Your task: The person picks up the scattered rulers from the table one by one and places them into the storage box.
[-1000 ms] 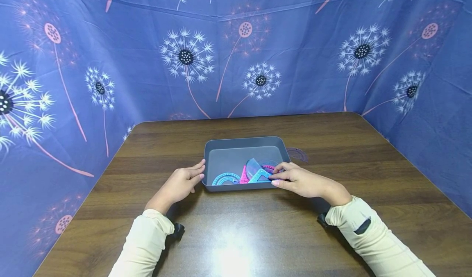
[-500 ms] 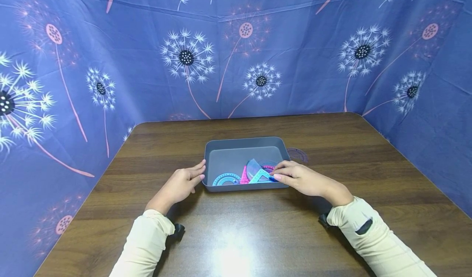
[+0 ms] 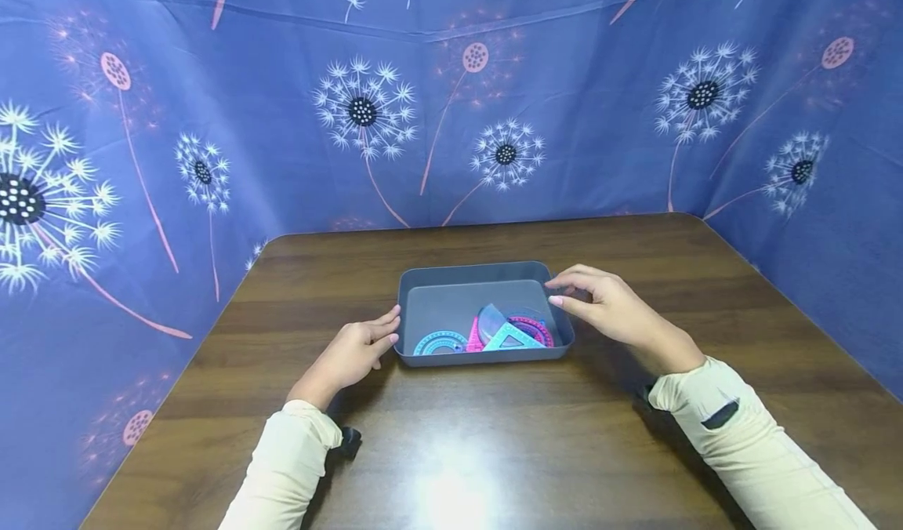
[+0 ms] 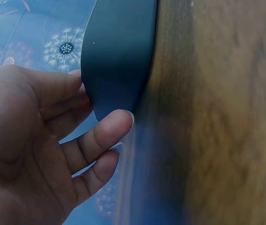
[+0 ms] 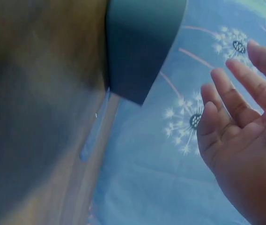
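A dark grey tray (image 3: 451,293) on the table holds several drawing pieces. Inside it lie a light-blue protractor (image 3: 440,335), a pink straight-edged piece (image 3: 475,337), a translucent bluish piece (image 3: 490,320), a light-blue set square (image 3: 496,341) and a pink protractor (image 3: 541,330). My left hand (image 3: 350,351) touches the tray's left wall with extended fingers, its fingertips along the tray's outer corner in the left wrist view. Over the tray's right rim hovers my right hand (image 3: 612,310), holding nothing, fingers loosely bent. A clear protractor (image 5: 95,126) lies on the table by the tray's right side, mostly hidden by that hand in the head view.
The brown wooden table (image 3: 339,271) runs back to a blue dandelion-print cloth (image 3: 437,122), which also hangs along both sides. Light glares off the table's front (image 3: 451,483).
My right hand has left the pieces in the tray and moved up and right over the rim. The left hand stays at the left wall. The view has shifted slightly.
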{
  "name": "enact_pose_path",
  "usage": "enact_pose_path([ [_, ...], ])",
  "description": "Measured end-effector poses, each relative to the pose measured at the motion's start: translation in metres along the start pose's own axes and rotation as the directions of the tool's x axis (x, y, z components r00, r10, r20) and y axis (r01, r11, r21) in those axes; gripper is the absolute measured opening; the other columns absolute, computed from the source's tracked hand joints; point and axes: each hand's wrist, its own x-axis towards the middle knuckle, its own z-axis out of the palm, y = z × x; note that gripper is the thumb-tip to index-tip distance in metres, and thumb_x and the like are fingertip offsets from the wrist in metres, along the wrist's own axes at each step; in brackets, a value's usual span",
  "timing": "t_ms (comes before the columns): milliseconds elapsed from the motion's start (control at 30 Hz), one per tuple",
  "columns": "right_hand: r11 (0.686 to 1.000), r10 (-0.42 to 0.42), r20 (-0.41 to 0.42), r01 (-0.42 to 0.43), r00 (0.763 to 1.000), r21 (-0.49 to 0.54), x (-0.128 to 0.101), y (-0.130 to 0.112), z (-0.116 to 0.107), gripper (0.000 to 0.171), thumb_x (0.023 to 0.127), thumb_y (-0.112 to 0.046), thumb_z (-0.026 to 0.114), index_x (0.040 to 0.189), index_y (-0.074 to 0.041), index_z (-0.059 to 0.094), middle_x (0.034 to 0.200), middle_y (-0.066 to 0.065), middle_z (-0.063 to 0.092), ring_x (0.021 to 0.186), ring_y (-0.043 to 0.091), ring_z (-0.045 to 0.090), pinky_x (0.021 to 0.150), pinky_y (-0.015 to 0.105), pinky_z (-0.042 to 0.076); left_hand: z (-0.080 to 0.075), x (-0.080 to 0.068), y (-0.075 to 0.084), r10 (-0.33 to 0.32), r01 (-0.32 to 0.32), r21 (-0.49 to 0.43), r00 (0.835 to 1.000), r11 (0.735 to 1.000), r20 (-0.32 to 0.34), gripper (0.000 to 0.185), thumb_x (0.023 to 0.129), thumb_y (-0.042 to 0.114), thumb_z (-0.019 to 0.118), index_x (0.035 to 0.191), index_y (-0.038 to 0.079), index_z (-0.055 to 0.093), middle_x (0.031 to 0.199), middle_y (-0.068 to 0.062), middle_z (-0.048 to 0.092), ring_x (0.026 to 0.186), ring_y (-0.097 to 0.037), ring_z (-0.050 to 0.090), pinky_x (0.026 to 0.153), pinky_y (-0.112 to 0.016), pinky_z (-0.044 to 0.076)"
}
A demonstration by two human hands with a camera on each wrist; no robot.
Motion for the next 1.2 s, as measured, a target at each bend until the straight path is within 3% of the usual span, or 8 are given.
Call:
enact_pose_path([
  [67, 1.0, 0.022, -0.012, -0.022, 1.0, -0.022, 0.006, 0.005, -0.005, 0.021, 0.094, -0.016, 0.071, 0.114, -0.009, 0.072, 0.105, 0.004, 0.07, 0.089, 0.012, 0.062, 0.073, 0.024, 0.05, 0.0, 0.0, -0.001, -0.002, 0.002, -0.004, 1.0, 1.0, -0.006, 0.04, 0.102, 0.016, 0.058, 0.138, -0.001, 0.056, 0.153, -0.003, 0.043, 0.054, -0.019, 0.059, 0.058, -0.027, 0.053],
  [233, 0.985, 0.151, 0.008, -0.15, 0.988, -0.081, 0.021, 0.022, -0.012, 0.028, 0.093, -0.017, 0.071, 0.117, -0.002, 0.069, 0.108, 0.014, 0.071, 0.095, 0.025, 0.066, 0.082, 0.043, 0.052, 0.001, -0.001, -0.002, 0.001, -0.001, -0.009, 1.0, 1.0, -0.003, 0.041, 0.102, 0.017, 0.058, 0.139, -0.001, 0.056, 0.154, -0.003, 0.043, 0.055, -0.02, 0.058, 0.058, -0.027, 0.052],
  [400, 0.946, 0.299, 0.125, -0.278, 0.946, -0.164, 0.029, 0.043, -0.013, 0.047, 0.094, -0.022, 0.07, 0.13, 0.005, 0.059, 0.125, 0.026, 0.063, 0.113, 0.04, 0.061, 0.095, 0.056, 0.047, 0.001, 0.0, -0.002, 0.012, -0.012, -0.014, 1.0, 1.0, -0.001, 0.041, 0.102, 0.017, 0.058, 0.139, -0.001, 0.055, 0.153, -0.003, 0.043, 0.054, -0.021, 0.058, 0.057, -0.027, 0.052],
  [500, 0.927, 0.346, 0.201, -0.301, 0.916, -0.223, 0.029, 0.055, -0.011, 0.058, 0.093, -0.025, 0.071, 0.136, 0.009, 0.051, 0.133, 0.03, 0.056, 0.122, 0.047, 0.053, 0.101, 0.059, 0.041, 0.002, 0.001, -0.002, 0.017, -0.017, -0.02, 1.0, 1.0, 0.002, 0.041, 0.102, 0.016, 0.059, 0.138, -0.002, 0.055, 0.153, -0.004, 0.043, 0.053, -0.02, 0.057, 0.056, -0.027, 0.051],
  [833, 0.905, 0.376, 0.315, -0.272, 0.871, -0.326, 0.029, 0.076, -0.006, 0.056, 0.089, -0.029, 0.075, 0.129, 0.008, 0.059, 0.129, 0.032, 0.055, 0.124, 0.051, 0.044, 0.104, 0.064, 0.033, 0.001, 0.0, -0.005, 0.023, -0.023, -0.02, 1.0, 1.0, -0.006, 0.04, 0.101, 0.014, 0.059, 0.138, -0.003, 0.055, 0.153, -0.007, 0.043, 0.052, -0.02, 0.057, 0.055, -0.027, 0.051],
  [967, 0.903, 0.374, 0.312, -0.266, 0.873, -0.337, 0.03, 0.081, -0.004, 0.053, 0.088, -0.026, 0.076, 0.127, 0.008, 0.061, 0.127, 0.031, 0.055, 0.123, 0.05, 0.045, 0.103, 0.063, 0.034, 0.0, 0.0, -0.005, 0.033, -0.033, -0.021, 0.999, 0.999, -0.013, 0.04, 0.101, 0.013, 0.059, 0.137, -0.004, 0.055, 0.153, -0.008, 0.044, 0.052, -0.021, 0.056, 0.055, -0.027, 0.051],
  [1200, 0.94, 0.315, 0.335, -0.245, 0.888, -0.236, 0.034, 0.086, -0.003, 0.042, 0.087, -0.013, 0.075, 0.117, 0.012, 0.06, 0.116, 0.034, 0.065, 0.117, 0.048, 0.057, 0.102, 0.059, 0.041, 0.0, 0.001, -0.005, 0.025, -0.025, -0.006, 1.0, 1.0, -0.016, 0.041, 0.101, 0.015, 0.06, 0.137, -0.002, 0.056, 0.152, -0.006, 0.044, 0.053, -0.02, 0.058, 0.056, -0.026, 0.052],
])
